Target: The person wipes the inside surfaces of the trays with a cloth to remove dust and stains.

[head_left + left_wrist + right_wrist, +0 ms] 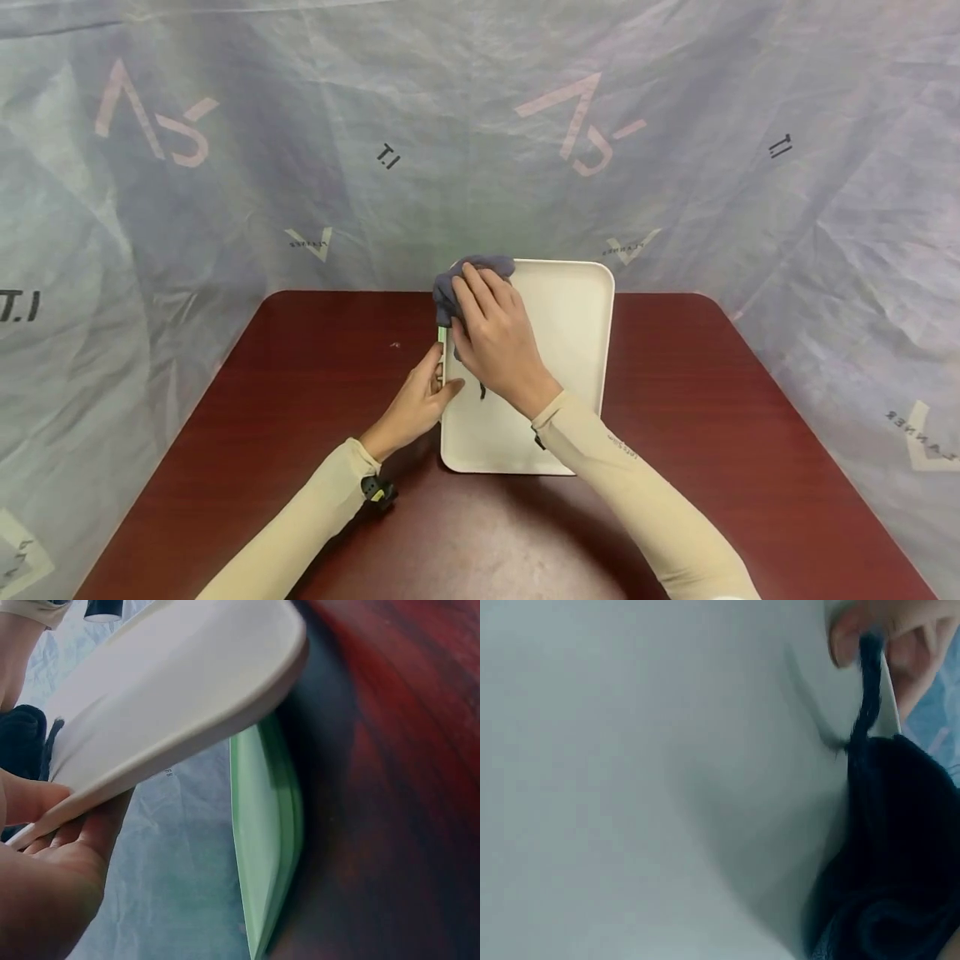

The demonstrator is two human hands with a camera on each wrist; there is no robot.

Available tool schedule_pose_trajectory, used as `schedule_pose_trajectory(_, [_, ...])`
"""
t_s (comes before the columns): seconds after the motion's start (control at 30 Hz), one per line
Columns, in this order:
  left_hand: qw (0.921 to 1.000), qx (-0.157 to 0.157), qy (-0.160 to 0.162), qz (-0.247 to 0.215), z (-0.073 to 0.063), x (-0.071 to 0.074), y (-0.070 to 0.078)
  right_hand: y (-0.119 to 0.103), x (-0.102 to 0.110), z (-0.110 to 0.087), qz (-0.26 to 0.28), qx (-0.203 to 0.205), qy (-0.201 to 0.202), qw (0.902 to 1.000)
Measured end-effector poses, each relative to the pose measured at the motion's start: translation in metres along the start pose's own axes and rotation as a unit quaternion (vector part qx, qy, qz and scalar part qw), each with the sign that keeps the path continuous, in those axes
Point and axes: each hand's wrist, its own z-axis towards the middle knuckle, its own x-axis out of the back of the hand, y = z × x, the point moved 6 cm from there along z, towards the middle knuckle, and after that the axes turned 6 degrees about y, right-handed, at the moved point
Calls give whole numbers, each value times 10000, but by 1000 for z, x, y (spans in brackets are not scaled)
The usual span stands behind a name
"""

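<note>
A white rectangular tray (562, 350) is held tilted up above the table, its inner face toward me. My left hand (416, 404) grips its left edge, thumb (37, 796) on the inner face and fingers underneath. My right hand (498, 337) holds a bunched blue-grey cloth (447, 293) against the tray's upper left corner, and the cloth folds over the rim. In the right wrist view, the cloth (900, 825) looks dark, and a thin loose strip of it trails across the white surface near the left thumb.
A green tray (262, 825) shows beyond the white tray in the left wrist view, by the dark red wooden table (315, 375). Grey printed fabric sheets (450, 108) hang around the back and sides of the table.
</note>
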Motion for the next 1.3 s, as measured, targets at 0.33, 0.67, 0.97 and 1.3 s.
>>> schedule_pose_trajectory(0.33, [9971, -285, 376, 593, -6, 3, 34, -2, 0, -5, -539, 233, -111, 9982])
schedule_pose_trajectory(0.67, [9999, 71, 63, -118, 0, -4, 22, 11, 13, -11, -704, 133, 30, 9974])
schedule_pose_trajectory(0.97, [9995, 88, 3, -314, 3, -7, 22, 30, 29, -21, -858, -99, 97, 9962])
schedule_pose_trajectory(1.3, [9988, 150, 67, -456, 3, -3, 21, 52, 42, -34, -579, -452, 81, 9973])
